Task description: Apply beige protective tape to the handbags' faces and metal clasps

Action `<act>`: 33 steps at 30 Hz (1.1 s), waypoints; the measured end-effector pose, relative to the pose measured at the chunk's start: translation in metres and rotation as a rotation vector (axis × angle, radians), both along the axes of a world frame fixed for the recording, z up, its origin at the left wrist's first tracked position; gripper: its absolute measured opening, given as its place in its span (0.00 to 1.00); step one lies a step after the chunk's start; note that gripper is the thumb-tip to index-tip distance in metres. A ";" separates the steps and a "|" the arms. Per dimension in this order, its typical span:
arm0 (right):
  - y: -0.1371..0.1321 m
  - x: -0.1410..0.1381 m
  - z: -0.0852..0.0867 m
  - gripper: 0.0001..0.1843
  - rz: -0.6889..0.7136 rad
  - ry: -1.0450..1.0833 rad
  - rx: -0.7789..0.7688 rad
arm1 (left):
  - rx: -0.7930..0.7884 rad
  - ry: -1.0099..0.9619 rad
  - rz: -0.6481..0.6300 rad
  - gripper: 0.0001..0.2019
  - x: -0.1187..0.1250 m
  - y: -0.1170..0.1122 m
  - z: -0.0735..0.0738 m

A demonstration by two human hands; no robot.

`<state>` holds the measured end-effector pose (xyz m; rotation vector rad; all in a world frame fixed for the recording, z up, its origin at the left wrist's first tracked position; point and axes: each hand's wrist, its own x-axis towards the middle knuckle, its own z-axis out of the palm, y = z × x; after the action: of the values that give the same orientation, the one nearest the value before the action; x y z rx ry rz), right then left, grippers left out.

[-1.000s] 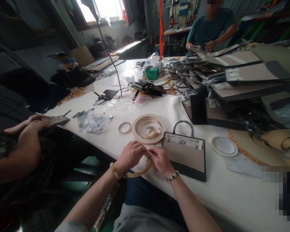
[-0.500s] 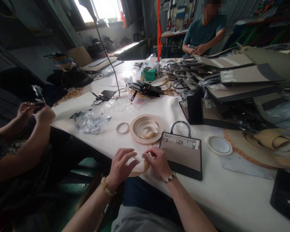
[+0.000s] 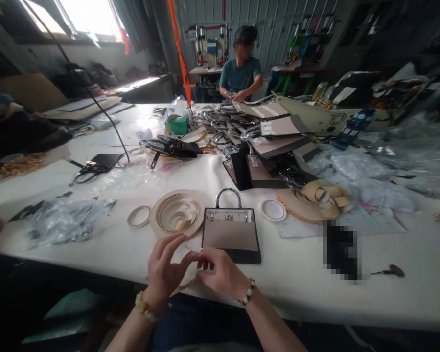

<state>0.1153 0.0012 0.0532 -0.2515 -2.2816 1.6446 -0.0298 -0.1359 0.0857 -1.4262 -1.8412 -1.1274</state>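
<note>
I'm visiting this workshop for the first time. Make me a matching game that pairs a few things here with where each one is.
Things:
1. Tan strap coil
2. Black-edged handbag
3. Tape roll
4. Co-worker in a teal shirt

Places:
A. Seated beyond the far end of the table
B. Just right of the handbag
C. Just left of the handbag
D. Just beyond the person's right hand

Right pairs: 1-C, 2-D, 3-B, 4-A.
</note>
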 end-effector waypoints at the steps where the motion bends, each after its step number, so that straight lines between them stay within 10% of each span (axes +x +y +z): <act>1: 0.001 0.004 0.000 0.16 -0.004 -0.001 -0.068 | 0.001 0.008 -0.013 0.15 0.001 0.005 0.001; 5: 0.002 0.017 -0.003 0.13 -0.013 0.053 -0.326 | -0.019 0.034 -0.046 0.13 0.006 0.017 0.003; 10: 0.003 0.027 -0.008 0.33 -0.213 0.118 -0.578 | -0.098 0.041 -0.098 0.13 0.016 0.025 -0.006; 20: 0.049 0.037 -0.001 0.18 -0.368 0.005 -0.205 | -0.438 -0.088 -0.329 0.25 0.008 0.052 0.008; 25: 0.067 0.038 0.004 0.11 -0.372 0.026 0.049 | -0.566 -0.230 -0.412 0.07 0.000 0.081 0.019; 33: 0.115 0.039 -0.017 0.17 -0.811 0.145 0.276 | -0.686 -0.486 -0.133 0.13 -0.022 0.128 0.023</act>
<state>0.1541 0.1167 0.0362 -0.8252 -1.8770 0.8928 -0.0514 -0.0078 0.1088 -1.7641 -2.6930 -1.0075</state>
